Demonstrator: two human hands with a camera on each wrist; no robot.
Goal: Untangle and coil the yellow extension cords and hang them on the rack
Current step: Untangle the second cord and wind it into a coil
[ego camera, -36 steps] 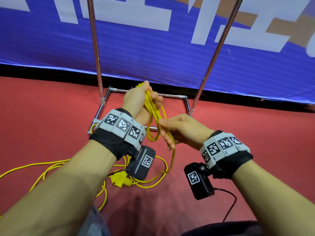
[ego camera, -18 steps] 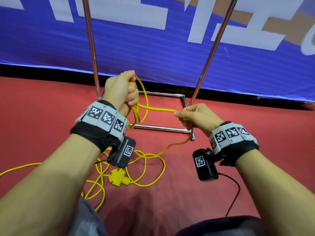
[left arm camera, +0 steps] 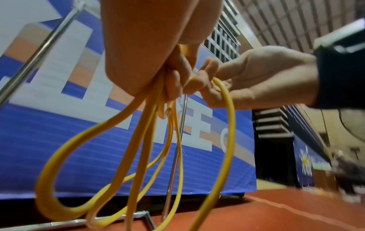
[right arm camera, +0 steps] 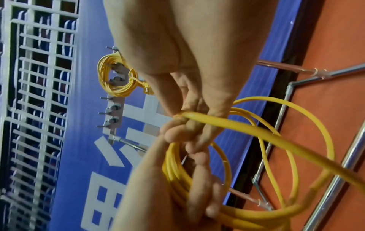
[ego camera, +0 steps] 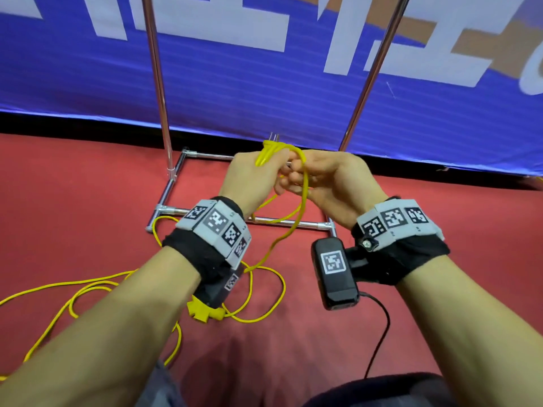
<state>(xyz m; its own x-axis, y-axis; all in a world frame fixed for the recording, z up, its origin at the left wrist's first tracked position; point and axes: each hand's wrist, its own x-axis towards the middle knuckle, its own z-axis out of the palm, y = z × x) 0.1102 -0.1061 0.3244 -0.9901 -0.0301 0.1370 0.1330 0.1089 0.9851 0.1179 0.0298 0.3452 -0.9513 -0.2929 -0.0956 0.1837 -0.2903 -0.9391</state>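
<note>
My left hand [ego camera: 258, 171] grips a bundle of yellow extension cord loops [left arm camera: 138, 140] in front of the rack's base. My right hand [ego camera: 302, 177] is pressed against it, with a strand of the same cord [right arm camera: 227, 123] pinched between thumb and fingers. From the hands the cord [ego camera: 282, 236] drops to the red floor and ends in loose loops around a yellow socket block [ego camera: 205, 311]. In the right wrist view a second yellow cord [right arm camera: 114, 78] hangs coiled on the rack's hooks.
The chrome rack has two uprights [ego camera: 158, 83] [ego camera: 373, 69] and a rectangular floor frame [ego camera: 170, 212] just ahead of my hands. A blue banner [ego camera: 264, 92] stands behind it. More yellow cord [ego camera: 58, 289] trails across the floor to the left.
Half a second ago my hands were apart with a strand stretched between them. My right hand has now come in against the left, bringing the strand to the bundle; both hands have shifted right.
</note>
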